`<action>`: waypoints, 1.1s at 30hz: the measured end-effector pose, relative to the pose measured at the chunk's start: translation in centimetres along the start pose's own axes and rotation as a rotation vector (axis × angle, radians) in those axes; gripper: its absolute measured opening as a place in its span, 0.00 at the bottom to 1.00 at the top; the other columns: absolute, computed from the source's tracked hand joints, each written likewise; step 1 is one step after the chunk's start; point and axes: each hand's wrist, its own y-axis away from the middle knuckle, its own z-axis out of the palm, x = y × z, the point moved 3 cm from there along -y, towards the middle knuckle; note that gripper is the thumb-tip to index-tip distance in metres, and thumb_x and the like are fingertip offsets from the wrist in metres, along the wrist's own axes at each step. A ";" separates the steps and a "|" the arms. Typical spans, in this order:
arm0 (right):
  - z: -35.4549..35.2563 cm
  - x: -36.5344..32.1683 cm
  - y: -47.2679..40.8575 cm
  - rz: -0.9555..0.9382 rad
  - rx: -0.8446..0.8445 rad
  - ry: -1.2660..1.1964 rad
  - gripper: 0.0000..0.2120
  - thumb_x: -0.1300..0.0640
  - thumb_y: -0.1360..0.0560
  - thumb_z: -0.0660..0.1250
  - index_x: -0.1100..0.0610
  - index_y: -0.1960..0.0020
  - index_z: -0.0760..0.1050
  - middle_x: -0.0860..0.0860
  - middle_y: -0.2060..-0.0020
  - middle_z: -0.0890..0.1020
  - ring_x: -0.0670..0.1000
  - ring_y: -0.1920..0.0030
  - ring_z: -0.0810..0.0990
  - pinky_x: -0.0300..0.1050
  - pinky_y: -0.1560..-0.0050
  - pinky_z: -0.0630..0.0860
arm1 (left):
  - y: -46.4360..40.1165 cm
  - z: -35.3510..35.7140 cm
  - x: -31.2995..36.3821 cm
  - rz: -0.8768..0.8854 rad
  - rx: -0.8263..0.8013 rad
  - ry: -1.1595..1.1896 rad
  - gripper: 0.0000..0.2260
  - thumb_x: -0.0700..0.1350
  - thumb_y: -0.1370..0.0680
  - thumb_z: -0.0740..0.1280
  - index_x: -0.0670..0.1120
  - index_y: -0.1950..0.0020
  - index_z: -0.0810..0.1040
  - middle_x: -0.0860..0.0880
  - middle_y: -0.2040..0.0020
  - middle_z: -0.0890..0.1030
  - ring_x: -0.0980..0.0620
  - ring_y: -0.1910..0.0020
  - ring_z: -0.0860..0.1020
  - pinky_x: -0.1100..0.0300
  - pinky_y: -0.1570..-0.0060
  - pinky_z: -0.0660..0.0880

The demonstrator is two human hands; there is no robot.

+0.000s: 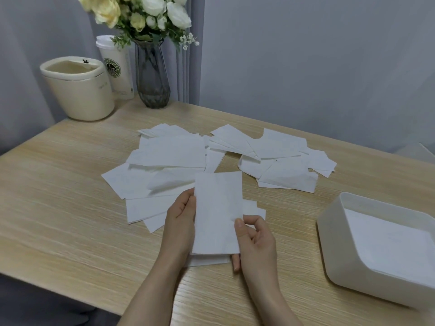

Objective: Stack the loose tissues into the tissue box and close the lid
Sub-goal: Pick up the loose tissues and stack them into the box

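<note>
Several loose white tissues [169, 156] lie spread over the middle of the wooden table [58, 196]. Above the table's near part I hold a small stack of tissues [217, 212] upright between both hands. My left hand [180, 220] grips its left edge. My right hand [255, 241] pinches its lower right corner, thumb on top. The open white tissue box [334, 243] stands at the right with tissues lying flat inside it. Its lid is not in view.
At the back left stand a cream lidded bin [77, 90], a white paper cup [117, 67] and a grey glass vase [153, 78] with pale flowers. A grey wall and curtain close off the far side. The table's near edge runs along the bottom left.
</note>
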 end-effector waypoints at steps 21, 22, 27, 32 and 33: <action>-0.1 -0.1 0.0 0.000 -0.006 0.000 0.08 0.58 0.19 0.61 0.63 0.51 0.72 0.49 0.81 0.74 0.48 0.83 0.65 0.37 0.80 0.62 | 0.3 0.2 -0.2 0.040 -0.067 -0.070 0.10 0.38 0.18 0.62 0.48 0.44 0.80 0.46 0.52 0.86 0.46 0.53 0.83 0.49 0.51 0.78; -0.3 -0.2 0.0 0.006 0.002 -0.017 0.07 0.57 0.20 0.62 0.62 0.51 0.73 0.50 0.80 0.74 0.48 0.83 0.65 0.36 0.80 0.61 | 0.3 0.1 -0.2 0.052 -0.056 -0.072 0.10 0.38 0.18 0.62 0.49 0.45 0.80 0.47 0.52 0.86 0.46 0.52 0.83 0.49 0.50 0.78; -3.3 -0.9 -1.1 -0.081 0.189 0.007 0.03 0.60 0.22 0.65 0.56 0.52 0.77 0.51 0.66 0.80 0.45 0.73 0.71 0.37 0.71 0.67 | 0.1 -0.7 0.0 0.082 0.050 -0.041 0.11 0.38 0.18 0.62 0.51 0.49 0.81 0.51 0.56 0.86 0.50 0.56 0.82 0.51 0.52 0.77; -6.1 -0.3 -3.4 -0.019 0.151 0.157 0.11 0.68 0.23 0.63 0.53 0.49 0.76 0.51 0.55 0.82 0.43 0.68 0.74 0.35 0.67 0.69 | 0.0 -0.9 0.0 0.111 0.102 -0.049 0.12 0.38 0.18 0.62 0.52 0.51 0.81 0.53 0.58 0.85 0.52 0.57 0.81 0.53 0.52 0.76; -6.3 -0.1 -3.8 -0.001 0.126 0.181 0.13 0.69 0.23 0.62 0.52 0.48 0.76 0.51 0.52 0.82 0.44 0.66 0.74 0.35 0.67 0.69 | -0.1 -0.9 0.0 0.111 0.108 -0.050 0.12 0.38 0.18 0.62 0.52 0.51 0.81 0.53 0.59 0.85 0.53 0.57 0.81 0.54 0.53 0.76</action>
